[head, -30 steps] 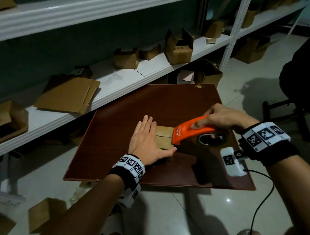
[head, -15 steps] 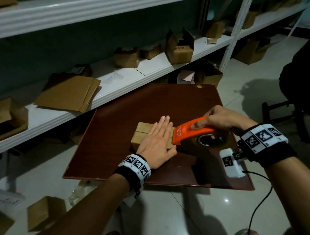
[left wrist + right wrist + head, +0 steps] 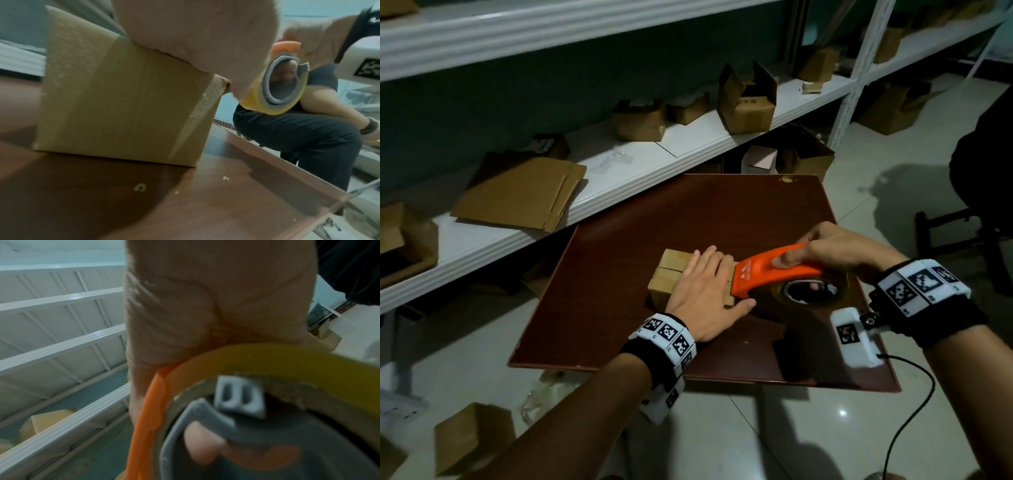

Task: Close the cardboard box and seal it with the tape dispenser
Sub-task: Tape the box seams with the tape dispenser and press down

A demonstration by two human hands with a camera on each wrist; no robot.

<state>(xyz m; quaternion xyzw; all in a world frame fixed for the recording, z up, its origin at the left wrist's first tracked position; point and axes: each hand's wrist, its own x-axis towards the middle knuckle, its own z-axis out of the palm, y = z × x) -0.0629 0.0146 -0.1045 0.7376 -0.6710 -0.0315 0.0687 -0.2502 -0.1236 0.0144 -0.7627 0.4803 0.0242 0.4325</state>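
In the middle of the frame the left hand (image 3: pixel 707 294) lies flat on the closed cardboard box (image 3: pixel 671 274) on the table (image 3: pixel 619 308), while the right hand (image 3: pixel 835 248) grips the orange tape dispenser (image 3: pixel 767 274) touching it.

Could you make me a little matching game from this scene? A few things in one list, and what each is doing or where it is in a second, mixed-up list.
Things:
1. cardboard box
2. tape dispenser
3. left hand
4. flattened cardboard

States:
A. lies on the white shelf
B. gripped by the right hand
C. stands closed on the dark red board
D. pressed flat on the box top

Pairs: 1-C, 2-B, 3-D, 4-A
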